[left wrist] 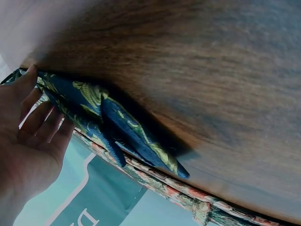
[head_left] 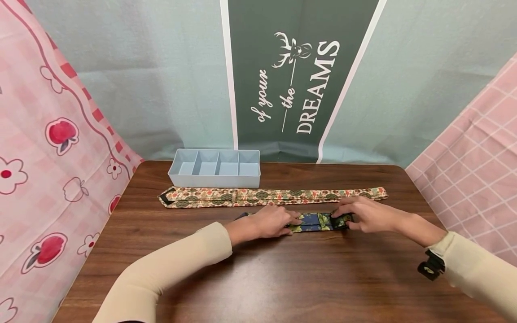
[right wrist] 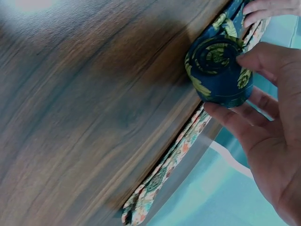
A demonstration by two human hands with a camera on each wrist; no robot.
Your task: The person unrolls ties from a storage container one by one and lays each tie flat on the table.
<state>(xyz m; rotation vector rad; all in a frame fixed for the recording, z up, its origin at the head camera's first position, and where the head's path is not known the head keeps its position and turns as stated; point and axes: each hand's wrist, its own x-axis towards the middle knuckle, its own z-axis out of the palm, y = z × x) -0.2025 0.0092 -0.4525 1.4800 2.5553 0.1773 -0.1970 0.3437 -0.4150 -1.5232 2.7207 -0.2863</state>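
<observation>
A dark blue necktie (head_left: 310,220) with yellow-green flowers lies across the table, its back side with the keeper loop facing up. Its right end is wound into a roll (right wrist: 221,77), which my right hand (head_left: 369,214) grips between thumb and fingers. Further left, my left hand (head_left: 269,221) holds the flat stretch, thumb at one edge and fingers at the other. The pointed wide end of the tie (left wrist: 136,129) shows in the left wrist view, slightly raised off the wood. Parts of the tie are hidden beneath the left hand.
Behind the blue tie, a cream floral necktie (head_left: 278,196) lies stretched lengthwise. A pale blue box (head_left: 214,181) with several compartments stands at the table's back left. Printed cloths hang around the brown wooden table (head_left: 258,282).
</observation>
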